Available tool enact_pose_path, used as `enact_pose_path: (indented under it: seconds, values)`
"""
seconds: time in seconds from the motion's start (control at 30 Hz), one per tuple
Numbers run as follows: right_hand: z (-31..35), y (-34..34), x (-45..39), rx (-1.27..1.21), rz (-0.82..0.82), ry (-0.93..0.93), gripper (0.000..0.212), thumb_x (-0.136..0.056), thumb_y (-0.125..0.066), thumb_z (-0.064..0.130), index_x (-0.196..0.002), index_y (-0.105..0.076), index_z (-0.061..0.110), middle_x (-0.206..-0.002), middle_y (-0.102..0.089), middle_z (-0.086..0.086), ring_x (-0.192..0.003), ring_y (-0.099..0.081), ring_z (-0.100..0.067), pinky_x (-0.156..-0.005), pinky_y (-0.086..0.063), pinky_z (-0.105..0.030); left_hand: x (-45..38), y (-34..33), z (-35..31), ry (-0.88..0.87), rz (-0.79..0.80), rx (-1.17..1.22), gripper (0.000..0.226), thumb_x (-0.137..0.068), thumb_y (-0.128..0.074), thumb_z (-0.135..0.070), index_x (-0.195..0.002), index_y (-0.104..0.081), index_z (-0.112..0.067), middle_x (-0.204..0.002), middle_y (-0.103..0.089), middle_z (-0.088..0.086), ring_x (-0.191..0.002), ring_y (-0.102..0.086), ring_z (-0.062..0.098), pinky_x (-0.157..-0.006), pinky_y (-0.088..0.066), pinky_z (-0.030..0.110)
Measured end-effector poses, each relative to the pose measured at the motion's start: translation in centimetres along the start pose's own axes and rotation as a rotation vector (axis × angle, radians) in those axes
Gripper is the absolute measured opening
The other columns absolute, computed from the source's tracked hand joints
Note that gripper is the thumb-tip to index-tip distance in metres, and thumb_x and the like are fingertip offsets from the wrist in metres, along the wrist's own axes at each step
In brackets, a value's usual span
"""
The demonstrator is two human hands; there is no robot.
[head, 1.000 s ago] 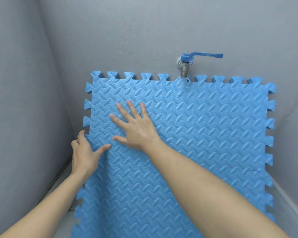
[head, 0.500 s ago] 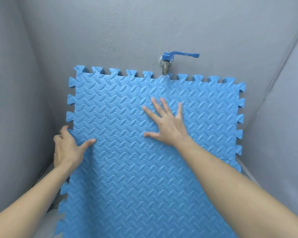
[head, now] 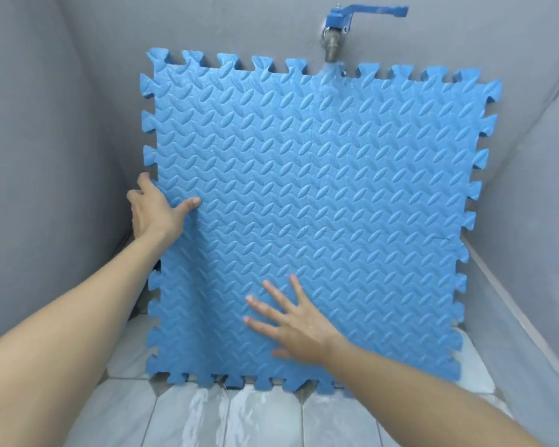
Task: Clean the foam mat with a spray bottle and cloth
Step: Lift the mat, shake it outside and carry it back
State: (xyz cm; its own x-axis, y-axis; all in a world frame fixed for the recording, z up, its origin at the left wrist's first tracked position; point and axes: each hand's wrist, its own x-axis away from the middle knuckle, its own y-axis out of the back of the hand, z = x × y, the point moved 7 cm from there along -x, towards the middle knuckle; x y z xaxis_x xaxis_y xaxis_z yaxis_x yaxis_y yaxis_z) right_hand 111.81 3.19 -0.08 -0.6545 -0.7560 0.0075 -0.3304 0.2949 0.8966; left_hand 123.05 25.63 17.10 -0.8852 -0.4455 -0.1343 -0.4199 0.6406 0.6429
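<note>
While the tap (head: 334,30) overhangs it, the foam mat (head: 320,195) fills the grey corner.

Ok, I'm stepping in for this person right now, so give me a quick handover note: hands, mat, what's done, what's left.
Left hand: grips the foam mat at its left edge, thumb on the front.
Right hand: open, flat on the mat's lower front.
Mat: upright on the tiled floor, under the tap; water runs onto its top edge and over the tiles.
Done: mat being wetted.
Left: no spray bottle or cloth in view; spraying and wiping seem still to do.
</note>
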Motion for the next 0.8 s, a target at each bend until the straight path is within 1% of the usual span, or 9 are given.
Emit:
enact_pose_path:
  seconds: [0.07,0.1,0.2,0.3,0.37,0.43,0.53,0.67,0.8]
  values:
    - [4.0,-1.9,1.1,0.034,0.120,0.197,0.084,-0.077,-0.061,0.067,-0.149,-0.032,0.035,-0.163,-0.018,0.001,-0.149,-0.012,-0.038,-0.107,0.000,-0.075,-0.2,0.0,0.2,-0.013,-0.002,-0.005,0.099,-0.075,-0.074,-0.049,-0.148,-0.015,-0.017,-0.144,-0.028,0.017,-0.126,-0.042,0.036,-0.093,-0.042,0.047]
    - [3.0,-1.3,0.6,0.046,0.056,0.209,0.084,-0.075,-0.062,0.067,-0.148,-0.035,0.035,-0.162,-0.021,0.002,-0.149,-0.017,-0.035,-0.108,-0.002,-0.074,-0.4,0.0,0.4,-0.020,-0.005,-0.013,0.099,-0.076,-0.074,-0.049,-0.148,-0.014,-0.017,-0.144,-0.029,0.017,-0.127,-0.042,0.036,-0.092,-0.042,0.046]
    - [-7.1,4.0,-3.1,0.027,-0.208,-0.179,0.090,-0.075,-0.057,0.073,-0.152,-0.028,0.036,-0.162,-0.021,0.003,-0.149,-0.021,-0.030,-0.107,-0.007,-0.076,-0.8,0.0,0.6,-0.025,-0.010,-0.022,0.099,-0.076,-0.074,-0.049,-0.148,-0.014,-0.017,-0.144,-0.029,0.017,-0.127,-0.042,0.036,-0.092,-0.042,0.046]
    - [-12.3,7.2,-5.9,-0.035,-0.176,-0.525,0.092,-0.080,-0.041,0.079,-0.155,-0.011,0.035,-0.165,-0.003,-0.001,-0.150,-0.001,-0.037,-0.107,-0.001,-0.077,-0.9,-0.3,0.4,-0.021,-0.024,-0.045,0.099,-0.075,-0.074,-0.049,-0.147,-0.015,-0.015,-0.143,-0.030,0.017,-0.126,-0.043,0.036,-0.092,-0.042,0.046]
    - [-7.2,5.8,-6.3,-0.040,-0.099,-0.412,0.092,-0.082,-0.039,0.078,-0.156,-0.005,0.034,-0.165,0.007,-0.004,-0.148,0.011,-0.043,-0.105,0.001,-0.076,-1.0,-0.3,0.4,-0.006,-0.030,-0.053,0.099,-0.074,-0.075,-0.049,-0.147,-0.017,-0.014,-0.144,-0.031,0.018,-0.126,-0.043,0.037,-0.095,-0.041,0.047]
    - [1.0,1.9,-3.8,-0.027,0.055,-0.076,0.089,-0.084,-0.044,0.074,-0.155,-0.008,0.035,-0.165,0.009,-0.003,-0.148,0.013,-0.040,-0.105,0.004,-0.076,-1.1,-0.4,0.6,0.002,-0.033,-0.058,0.100,-0.074,-0.075,-0.050,-0.147,-0.017,-0.014,-0.144,-0.031,0.018,-0.127,-0.043,0.037,-0.097,-0.040,0.048]
    - [4.3,-3.1,3.9,-0.014,0.159,0.136,0.079,-0.086,-0.051,0.064,-0.153,-0.025,0.032,-0.165,-0.005,-0.001,-0.151,-0.002,-0.030,-0.107,-0.003,-0.076,-1.3,-0.7,0.7,-0.001,-0.033,-0.064,0.100,-0.074,-0.075,-0.049,-0.147,-0.018,-0.014,-0.144,-0.031,0.018,-0.127,-0.042,0.038,-0.098,-0.040,0.049]
    - [-5.9,-3.8,14.2,0.125,0.106,-0.145,0.065,-0.090,-0.046,0.056,-0.151,-0.030,0.038,-0.160,-0.027,0.000,-0.145,-0.031,-0.029,-0.098,-0.021,-0.081,-1.4,-0.8,0.8,0.002,-0.029,-0.043,0.099,-0.074,-0.076,-0.048,-0.147,-0.017,-0.015,-0.144,-0.031,0.017,-0.127,-0.043,0.038,-0.098,-0.040,0.049]
    - [-13.8,-2.4,22.1,-0.027,0.192,-0.647,0.058,-0.094,-0.029,0.058,-0.150,-0.027,0.043,-0.160,-0.028,-0.004,-0.144,-0.028,-0.040,-0.096,-0.027,-0.080,-1.3,-1.1,0.6,0.008,-0.023,-0.047,0.098,-0.073,-0.076,-0.048,-0.146,-0.019,-0.015,-0.143,-0.032,0.018,-0.126,-0.044,0.040,-0.095,-0.041,0.050]
